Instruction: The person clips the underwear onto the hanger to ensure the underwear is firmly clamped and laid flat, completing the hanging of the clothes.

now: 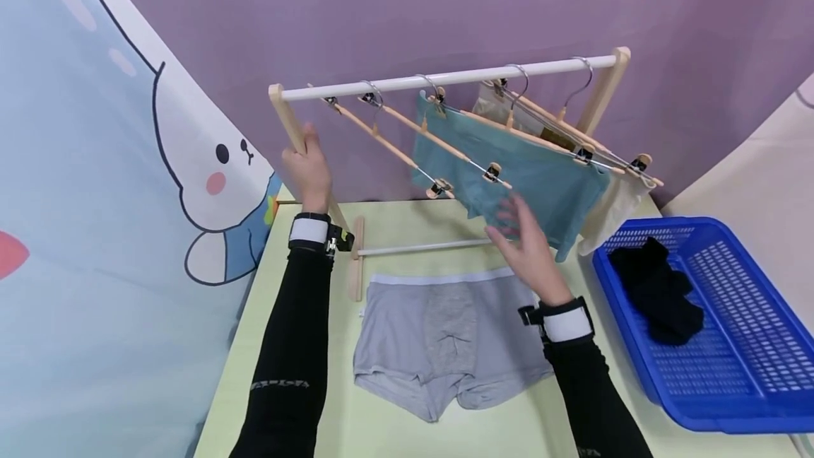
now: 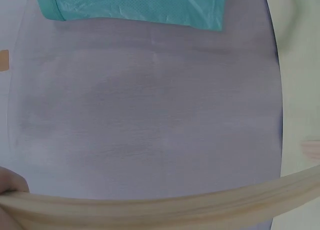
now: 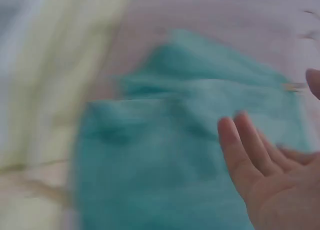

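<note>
- Head view: the left hand (image 1: 308, 172) grips the pale wooden upright (image 1: 286, 117) at the left end of a hanging rack, its fingers below the white round rod (image 1: 458, 77).
- The right hand (image 1: 533, 253) has its fingers extended and a little spread, with nothing held; they are just in front of the teal fabric shorts (image 1: 528, 168), which hang clipped to a hanger.
- Above and to the left of the right fingers slant two light wooden hangers with metal clips (image 1: 407, 122); beyond the shorts, to the right, hangs a cream cloth garment (image 1: 617, 210).
- Below the right fingers, grey cotton boxer briefs (image 1: 451, 331) lie flat on the pale green table (image 1: 340, 401).
- Right of those fingers stands a blue perforated plastic basket (image 1: 626, 345) holding black cloth (image 1: 658, 292).
- Left wrist view: part of the left hand wraps the upright at the lower left; the shorts hang well apart from it.
- Right wrist view, blurred: the straight fingers overlap the shorts; whether they touch, I cannot tell.
</note>
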`<state>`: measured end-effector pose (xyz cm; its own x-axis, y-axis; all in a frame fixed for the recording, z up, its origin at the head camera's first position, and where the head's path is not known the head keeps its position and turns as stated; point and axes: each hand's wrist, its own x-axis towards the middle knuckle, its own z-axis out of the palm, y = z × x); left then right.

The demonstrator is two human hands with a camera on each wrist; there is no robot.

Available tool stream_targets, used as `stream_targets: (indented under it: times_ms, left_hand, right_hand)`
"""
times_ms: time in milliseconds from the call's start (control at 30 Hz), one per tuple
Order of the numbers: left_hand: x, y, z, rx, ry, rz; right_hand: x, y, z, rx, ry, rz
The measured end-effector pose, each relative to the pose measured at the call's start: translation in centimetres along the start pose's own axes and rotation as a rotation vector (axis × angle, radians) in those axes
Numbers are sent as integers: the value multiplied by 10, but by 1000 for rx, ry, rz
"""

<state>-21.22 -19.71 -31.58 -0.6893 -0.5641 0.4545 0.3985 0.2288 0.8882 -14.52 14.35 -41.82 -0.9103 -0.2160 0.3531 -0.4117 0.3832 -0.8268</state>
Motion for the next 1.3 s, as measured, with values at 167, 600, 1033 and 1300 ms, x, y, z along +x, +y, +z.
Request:
stream_targets:
  times_ms: [167,600,1033,1300]
  left_hand:
    - [3,3,3,-6,-21,-10]
    - [2,7,1,-5,-46,-18]
    - [2,5,4,-2,-23,3]
    - [3,4,4,10,-33,-15]
  right_hand:
    - [26,-52,-11,40,122,-131]
    - [43,-72,2,73,226,-249]
    - [47,-76,0,44,300,-349]
    - [45,-92,-9,52,352,-360]
